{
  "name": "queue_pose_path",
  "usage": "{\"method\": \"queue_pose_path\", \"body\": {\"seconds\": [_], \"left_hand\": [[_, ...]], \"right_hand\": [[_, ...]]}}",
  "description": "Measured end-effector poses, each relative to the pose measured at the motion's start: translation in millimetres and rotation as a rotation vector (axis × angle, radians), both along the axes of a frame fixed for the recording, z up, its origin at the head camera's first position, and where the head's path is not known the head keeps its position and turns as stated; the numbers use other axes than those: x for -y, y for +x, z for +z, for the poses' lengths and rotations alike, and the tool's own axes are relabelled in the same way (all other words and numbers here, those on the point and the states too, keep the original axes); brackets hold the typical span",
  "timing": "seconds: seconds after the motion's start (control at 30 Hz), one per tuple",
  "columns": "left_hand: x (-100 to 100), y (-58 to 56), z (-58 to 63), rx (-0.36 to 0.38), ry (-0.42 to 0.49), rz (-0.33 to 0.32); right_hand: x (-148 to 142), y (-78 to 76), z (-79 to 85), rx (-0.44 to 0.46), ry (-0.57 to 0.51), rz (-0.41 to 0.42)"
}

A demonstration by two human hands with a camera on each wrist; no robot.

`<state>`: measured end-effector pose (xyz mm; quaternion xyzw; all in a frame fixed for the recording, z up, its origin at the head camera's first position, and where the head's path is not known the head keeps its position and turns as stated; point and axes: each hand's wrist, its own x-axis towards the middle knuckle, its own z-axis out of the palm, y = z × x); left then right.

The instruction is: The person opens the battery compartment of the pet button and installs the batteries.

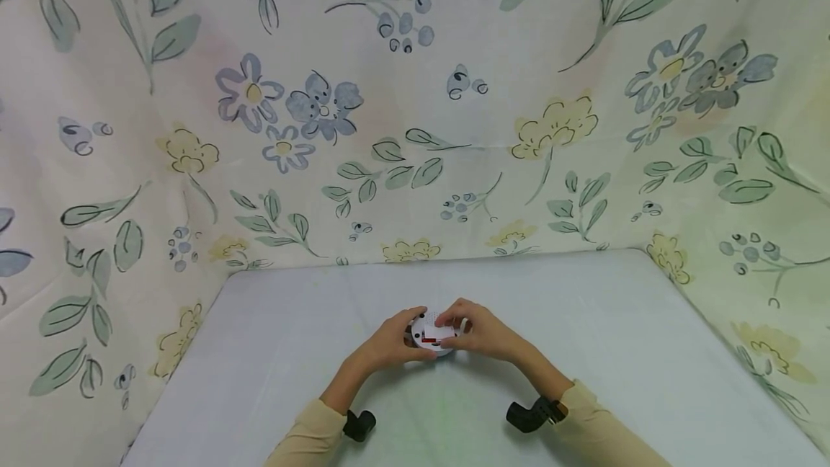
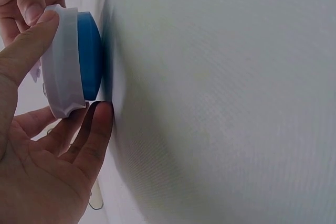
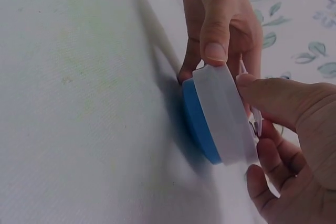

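Note:
A round device, white with a blue face, is held near the middle of the table, its blue side turned down. Its white body (image 2: 63,66) and blue part (image 2: 90,56) show in the left wrist view. My left hand (image 1: 391,341) grips its rim, thumb on the near edge and fingers round the far side. Over the upturned white back, my right hand (image 1: 485,331) pinches a thin white cover (image 1: 436,324). A red strip (image 1: 429,340) shows on the back beside it. In the right wrist view, the cover (image 3: 256,116) stands slightly off the device.
The table (image 1: 292,352) has a pale cloth over it. Behind and at both sides hangs a floral-patterned curtain (image 1: 389,200). A black camera (image 1: 360,425) is on the left wrist, another black camera (image 1: 533,414) on the right.

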<state>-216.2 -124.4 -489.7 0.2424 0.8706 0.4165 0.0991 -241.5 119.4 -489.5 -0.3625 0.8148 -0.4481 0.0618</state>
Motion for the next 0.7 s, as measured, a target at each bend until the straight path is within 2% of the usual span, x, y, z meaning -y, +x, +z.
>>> {"method": "queue_pose_path", "body": {"seconds": [0.23, 0.7], "left_hand": [[0.7, 0.5, 0.4, -0.016, -0.009, -0.005], [0.3, 0.6, -0.7, -0.022, 0.007, -0.013]], "right_hand": [[1.3, 3.6, 6.0, -0.026, 0.038, 0.026], [1.6, 6.5, 2.1, -0.046, 0.033, 0.023]]}}
